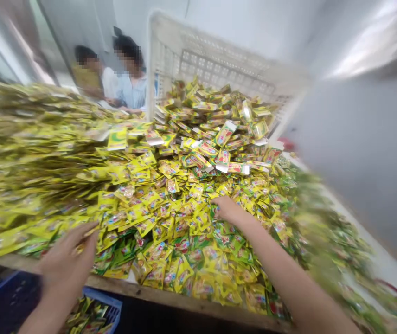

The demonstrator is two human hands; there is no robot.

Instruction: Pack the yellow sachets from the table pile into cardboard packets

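A big heap of small yellow-and-green sachets (170,195) covers a wooden-edged table (170,295). My right hand (227,208) reaches into the middle of the heap, its fingers curled down among the sachets. What it holds, if anything, is hidden. My left hand (67,260) hovers over the near left edge of the heap with fingers stretched forward and apart, a little blurred by motion. It holds nothing that I can see.
A white plastic crate (198,55) is tipped on its side at the back, sachets spilling from it. A blue crate (104,306) with sachets sits below the table's front edge. Two people (115,79) are at the far left behind the heap. A grey wall runs along the right.
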